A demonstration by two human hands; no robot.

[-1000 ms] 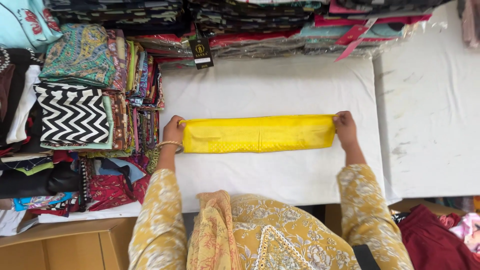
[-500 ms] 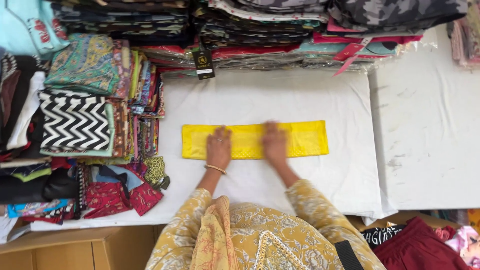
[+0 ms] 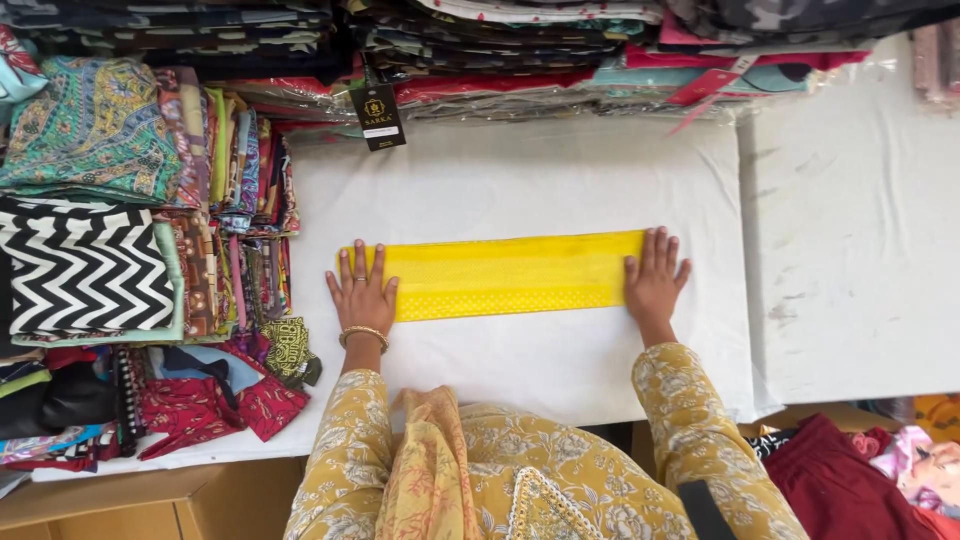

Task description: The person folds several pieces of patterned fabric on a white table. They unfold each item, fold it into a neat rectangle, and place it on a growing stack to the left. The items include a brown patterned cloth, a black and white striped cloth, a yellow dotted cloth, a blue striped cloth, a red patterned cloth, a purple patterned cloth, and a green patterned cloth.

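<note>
A long yellow cloth [image 3: 505, 274], folded into a narrow strip, lies flat across a white-covered table [image 3: 520, 180]. My left hand [image 3: 361, 289] presses flat on its left end, fingers spread, a gold bangle on the wrist. My right hand [image 3: 655, 276] presses flat on its right end, fingers spread too. Neither hand grips the cloth. My sleeves are mustard yellow with a floral print.
Stacks of folded patterned fabrics [image 3: 150, 230] crowd the left side, one with a black and white zigzag [image 3: 85, 270]. More packed fabric piles [image 3: 560, 50] line the far edge, a black tag [image 3: 377, 115] hanging from them. A second white surface [image 3: 850, 230] lies to the right.
One second ago my hands held the strip's two ends; half a second ago both pressed on its middle. They have now slid apart to the ends, smoothing the cloth flat.
</note>
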